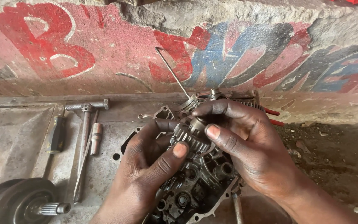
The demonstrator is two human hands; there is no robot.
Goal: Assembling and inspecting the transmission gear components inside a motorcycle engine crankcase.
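Between both hands, left (146,166) and right (245,145), each grip pinches the gear cluster (190,139) (above the crankcase (195,186)).

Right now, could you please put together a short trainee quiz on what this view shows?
1. True or false: both hands grip the toothed gear cluster.
2. Which lies left of the engine case: A) a T-handle wrench, B) a hammer, C) a saw?
3. What leans on the painted wall behind the hands?

Key:
1. True: left hand and right hand both hold it.
2. A, the T-handle wrench.
3. A thin bent metal rod.
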